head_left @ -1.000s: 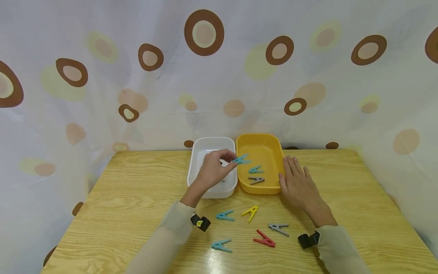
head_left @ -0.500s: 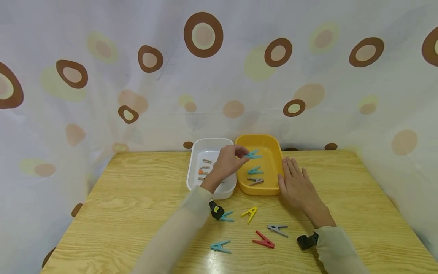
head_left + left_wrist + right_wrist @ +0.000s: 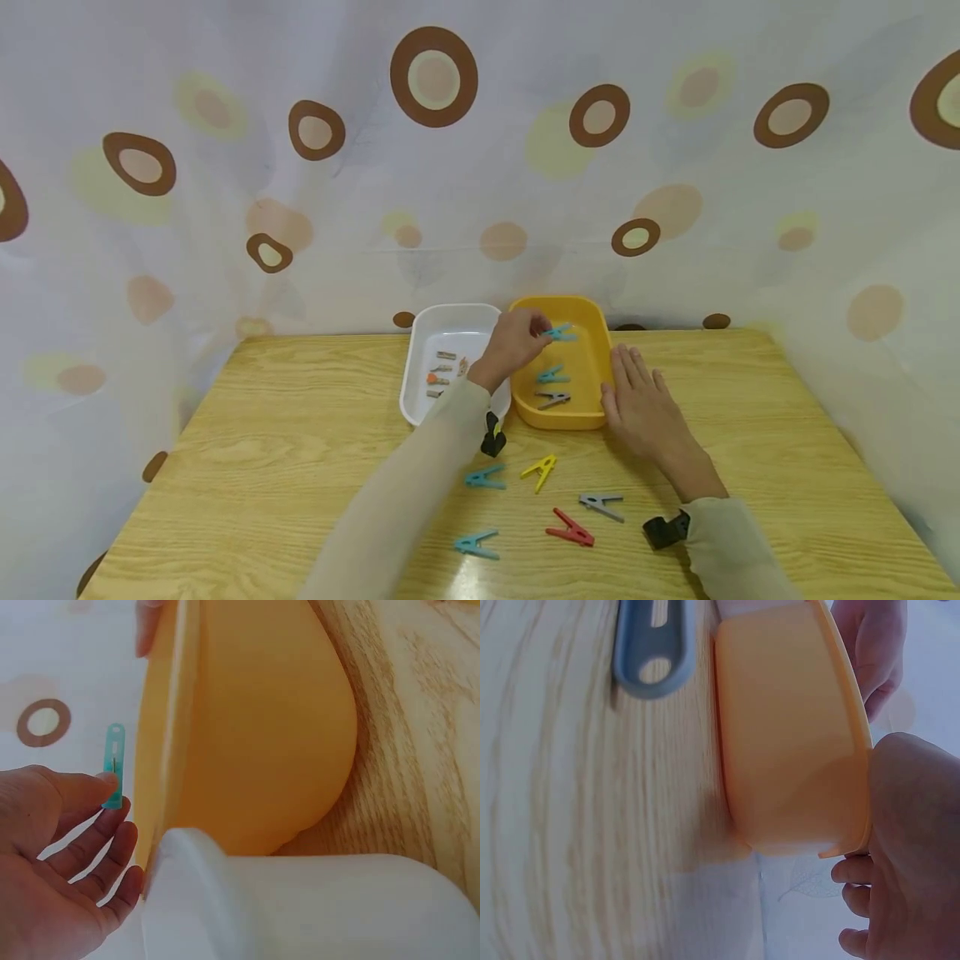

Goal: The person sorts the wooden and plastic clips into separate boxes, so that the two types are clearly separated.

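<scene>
In the head view my left hand pinches a teal clothespin over the far part of the yellow tub. The left wrist view shows that clothespin between thumb and fingertips, near the tub's rim. Inside the tub lie another teal clothespin and a grey clothespin. My right hand rests with straight fingers against the tub's right side. From the right wrist, the hand appears right at the tub's rim.
A white tub stands left of the yellow one, holding several small wooden-looking pieces, one with an orange shape. On the table in front lie two teal clothespins, a yellow clothespin, a grey clothespin and a red clothespin.
My left hand has carried the teal clothespin rightward and away from me, from between the tubs to over the far part of the yellow one. My right hand has stayed against the tub.
</scene>
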A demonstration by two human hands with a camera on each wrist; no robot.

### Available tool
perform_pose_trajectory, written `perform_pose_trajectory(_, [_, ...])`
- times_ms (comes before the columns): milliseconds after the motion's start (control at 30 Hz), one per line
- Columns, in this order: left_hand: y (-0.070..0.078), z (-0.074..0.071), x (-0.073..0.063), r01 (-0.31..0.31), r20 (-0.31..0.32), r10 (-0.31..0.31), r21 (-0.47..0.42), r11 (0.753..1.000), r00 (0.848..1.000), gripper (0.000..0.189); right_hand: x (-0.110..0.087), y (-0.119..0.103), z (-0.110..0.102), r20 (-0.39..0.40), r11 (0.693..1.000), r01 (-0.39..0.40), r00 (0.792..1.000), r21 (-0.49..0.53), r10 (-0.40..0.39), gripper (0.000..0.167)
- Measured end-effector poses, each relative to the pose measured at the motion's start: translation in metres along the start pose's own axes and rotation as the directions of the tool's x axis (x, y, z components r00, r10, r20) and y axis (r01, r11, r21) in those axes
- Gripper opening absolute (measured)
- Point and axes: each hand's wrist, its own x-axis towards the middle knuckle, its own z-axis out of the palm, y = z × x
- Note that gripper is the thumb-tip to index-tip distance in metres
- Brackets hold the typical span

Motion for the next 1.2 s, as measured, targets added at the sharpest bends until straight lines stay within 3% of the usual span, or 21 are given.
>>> perform_pose_trajectory(433, [-0.005, -0.003, 0.005, 0.023, 0.012, -0.025, 0.104, 0.994, 1.0, 0.015, 0.003, -0.007, 0.006, 0.002, 1.0, 0.015, 1.0, 0.0, -0.015, 0.063])
perform_pose_trajectory(767, [-0.007, -0.01, 0.003, 0.01, 0.026, -0.012, 0.095, 0.995, 1.0, 0.02, 0.003, -0.011, 0.006, -0.01, 1.0, 0.013, 1.0, 0.018, -0.013, 0.061])
perform_pose_trajectory(1067, [0.001, -0.033, -0.015, -0.056, 0.053, 0.054, 0.031, 0.998, 0.997, 0.022, 0.001, -0.003, -0.001, 0.029, 0.999, -0.001, 1.0, 0.035, 0.0, 0.064])
perform_pose_trajectory(1200, [-0.002, -0.043, -0.026, -0.083, 0.06, 0.083, -0.011, 0.996, 0.995, 0.022, -0.001, -0.002, -0.005, 0.048, 0.999, 0.0, 0.999, 0.042, -0.002, 0.068])
